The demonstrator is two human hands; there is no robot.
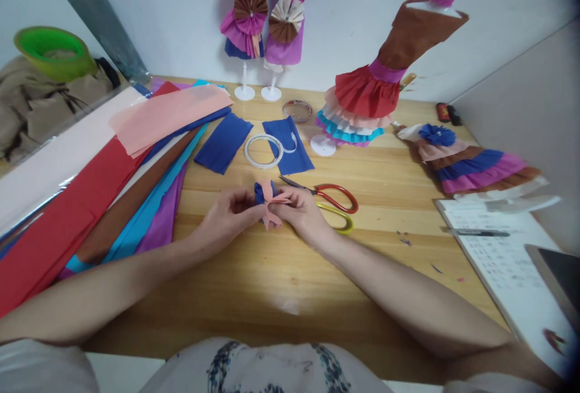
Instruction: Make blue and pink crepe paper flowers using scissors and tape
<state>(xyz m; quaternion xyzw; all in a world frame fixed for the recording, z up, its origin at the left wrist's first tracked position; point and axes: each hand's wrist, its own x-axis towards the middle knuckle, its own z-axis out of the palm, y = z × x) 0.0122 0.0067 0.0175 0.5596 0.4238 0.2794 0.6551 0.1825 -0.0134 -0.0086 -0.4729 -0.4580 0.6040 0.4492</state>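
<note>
Between my two hands, above the front middle of the table, is a small crepe paper flower (pixel 268 196) with pink petals and a blue part at its upper left. My left hand (pixel 233 211) pinches its left side, thumb in front. On the other side, my right hand (pixel 301 208) closes on the pink petals between thumb and fingers. Just beyond the hands lie two blue crepe paper pieces (pixel 222 144) and a white roll of tape (pixel 248 152). Red-handled scissors (pixel 341 198) lie by my right hand, and yellow-handled scissors (pixel 348 224) are partly hidden behind it.
Coloured crepe paper strips (pixel 109 193) cover the left side. Paper dresses on stands (pixel 387 72) line the back, and another paper dress (pixel 480 166) lies at right. A clear tape roll (pixel 297 110), a printed sheet (pixel 489 260) with a pen (pixel 480 233), and a dark tablet (pixel 555 278) are also there.
</note>
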